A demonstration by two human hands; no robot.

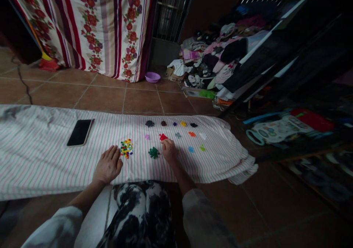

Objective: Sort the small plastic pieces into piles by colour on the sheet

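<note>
Red pieces [163,136] are lying right at the fingertips of our right hand [169,150], which we are curling nearly closed; we are unable to see whether it is gripping one. Our left hand [108,164] is resting palm down on the striped cloth [220,159], fingers loosely extended and holding nothing visible, with the mixed pile [126,148] lying just beside its fingertips. Between our hands, the green pile [153,152] is sitting close to the right one. We are apparently sorting by colour, tending the red group; moving next is calling for a light, exact pinch, sparing neighbouring piles.
</note>
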